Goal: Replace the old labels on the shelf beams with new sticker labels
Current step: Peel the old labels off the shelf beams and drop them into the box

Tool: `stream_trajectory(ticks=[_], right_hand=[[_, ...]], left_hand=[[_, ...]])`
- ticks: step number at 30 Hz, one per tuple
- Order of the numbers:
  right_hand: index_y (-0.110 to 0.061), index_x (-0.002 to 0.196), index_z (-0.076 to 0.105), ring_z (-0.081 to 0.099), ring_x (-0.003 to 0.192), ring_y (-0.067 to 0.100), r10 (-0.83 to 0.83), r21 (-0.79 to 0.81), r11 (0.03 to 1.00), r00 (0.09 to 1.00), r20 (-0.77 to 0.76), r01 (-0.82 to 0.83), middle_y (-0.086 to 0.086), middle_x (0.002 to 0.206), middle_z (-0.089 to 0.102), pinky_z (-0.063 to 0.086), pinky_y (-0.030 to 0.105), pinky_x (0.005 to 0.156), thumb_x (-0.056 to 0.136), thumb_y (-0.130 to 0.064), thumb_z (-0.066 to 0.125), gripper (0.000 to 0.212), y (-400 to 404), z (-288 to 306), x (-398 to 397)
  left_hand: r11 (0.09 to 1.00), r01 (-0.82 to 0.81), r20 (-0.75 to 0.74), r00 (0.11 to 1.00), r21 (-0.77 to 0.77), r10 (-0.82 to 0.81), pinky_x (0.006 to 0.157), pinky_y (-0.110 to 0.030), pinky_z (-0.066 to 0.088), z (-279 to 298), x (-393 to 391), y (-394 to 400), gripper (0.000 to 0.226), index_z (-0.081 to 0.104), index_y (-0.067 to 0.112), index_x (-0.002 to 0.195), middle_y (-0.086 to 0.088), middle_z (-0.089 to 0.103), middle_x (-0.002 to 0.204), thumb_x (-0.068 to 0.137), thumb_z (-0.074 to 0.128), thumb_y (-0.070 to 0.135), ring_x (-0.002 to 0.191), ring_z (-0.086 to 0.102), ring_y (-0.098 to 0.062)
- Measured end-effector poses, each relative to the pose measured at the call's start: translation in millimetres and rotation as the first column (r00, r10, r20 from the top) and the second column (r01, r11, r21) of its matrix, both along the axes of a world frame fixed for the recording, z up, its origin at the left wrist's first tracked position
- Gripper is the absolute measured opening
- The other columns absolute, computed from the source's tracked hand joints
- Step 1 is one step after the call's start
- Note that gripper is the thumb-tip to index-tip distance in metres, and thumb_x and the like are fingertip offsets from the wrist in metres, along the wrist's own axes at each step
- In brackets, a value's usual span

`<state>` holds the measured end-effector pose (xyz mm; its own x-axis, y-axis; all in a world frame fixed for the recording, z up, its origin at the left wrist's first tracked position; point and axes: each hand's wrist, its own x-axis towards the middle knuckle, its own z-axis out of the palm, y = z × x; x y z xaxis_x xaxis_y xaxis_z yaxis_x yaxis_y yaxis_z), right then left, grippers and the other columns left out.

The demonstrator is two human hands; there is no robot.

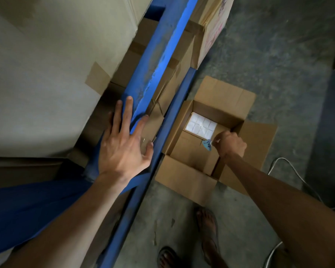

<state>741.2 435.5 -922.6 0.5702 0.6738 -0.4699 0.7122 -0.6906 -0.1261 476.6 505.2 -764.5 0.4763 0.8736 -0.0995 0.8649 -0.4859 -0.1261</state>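
Note:
A blue shelf beam [157,60] runs diagonally from the top middle down to the left. My left hand [124,144] lies flat on it with fingers spread, holding nothing. An open cardboard box [184,176] stands on the floor to the right of the rack. Inside it lies a white sheet of sticker labels [200,125]. My right hand [230,144] hovers over the box, fingers pinched on a small crumpled blue scrap [207,145] that looks like a peeled old label.
A lower blue beam [174,113] runs parallel beside the box. Large cardboard cartons [46,74] fill the shelf on the left, another carton [211,35] stands at the top. My sandalled feet [207,229] stand on the grey concrete floor. A white cable [277,163] lies at the right.

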Motion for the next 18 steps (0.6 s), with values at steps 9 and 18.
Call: stream_trajectory(ticks=[9,18], right_hand=[[-0.025,0.110,0.069,0.064,0.099,0.033,0.002,0.021,1.000,0.998,-0.065,-0.001,0.012,0.111,0.065,0.049,0.034,0.078,0.093,-0.037,0.055,0.025,-2.8,-1.6,-3.9],[-0.026,0.094,0.074,0.066,0.085,0.019,0.010,0.204,0.975,0.902,-0.433,0.087,0.003,0.093,0.073,0.047,0.025,0.068,0.089,-0.032,0.060,0.016,-8.5,48.1,-18.0]], left_hand=[[1.000,0.005,-0.004,1.000,0.014,-0.005,0.118,-0.051,0.024,-2.4,-1.4,0.5,0.072,0.033,0.022,0.151,-0.014,-0.001,0.166,0.087,0.051,0.049,0.152,0.007,-0.035],[1.000,0.027,0.025,0.999,0.003,-0.027,0.118,-0.051,0.025,-5.3,-5.8,3.3,0.064,0.012,0.027,0.157,-0.013,0.000,0.166,0.101,0.032,0.051,0.152,0.007,-0.035]])
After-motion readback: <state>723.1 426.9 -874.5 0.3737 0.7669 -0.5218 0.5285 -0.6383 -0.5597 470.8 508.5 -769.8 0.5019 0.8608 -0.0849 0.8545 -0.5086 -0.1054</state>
